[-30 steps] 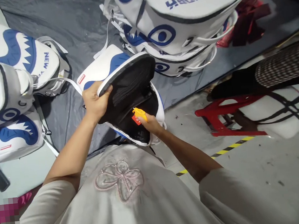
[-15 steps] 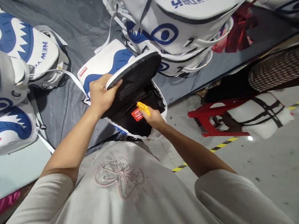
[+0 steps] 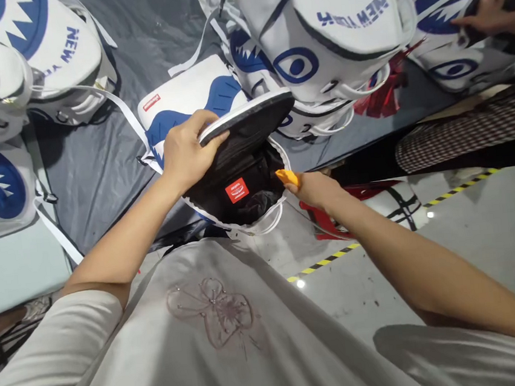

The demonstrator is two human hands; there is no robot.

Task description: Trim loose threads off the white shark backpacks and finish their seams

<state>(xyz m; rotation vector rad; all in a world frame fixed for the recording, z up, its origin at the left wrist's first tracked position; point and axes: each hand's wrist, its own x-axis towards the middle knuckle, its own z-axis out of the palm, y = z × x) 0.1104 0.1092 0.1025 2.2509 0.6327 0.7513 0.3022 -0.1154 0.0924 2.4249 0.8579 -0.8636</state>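
Note:
A white and blue backpack lies on the dark grey sheet, its lid flap raised. My left hand grips the edge of that flap between thumb and fingers. Inside the black lining, a red label shows, along with something dark and crumpled near the front rim. My right hand is closed around a small yellow tool at the right rim of the opening. Most of the tool is hidden by the fingers, so its exact kind is unclear.
More shark-patterned backpacks stand to the left and right on the grey sheet. Red strips lie beside the right stack. Another person's hand touches a backpack at far right. A red stool stands on the floor.
My right hand has moved right, out of the bag's inside to its rim, still with the yellow tool. My left hand keeps the flap up. Another person's hand has appeared at upper right.

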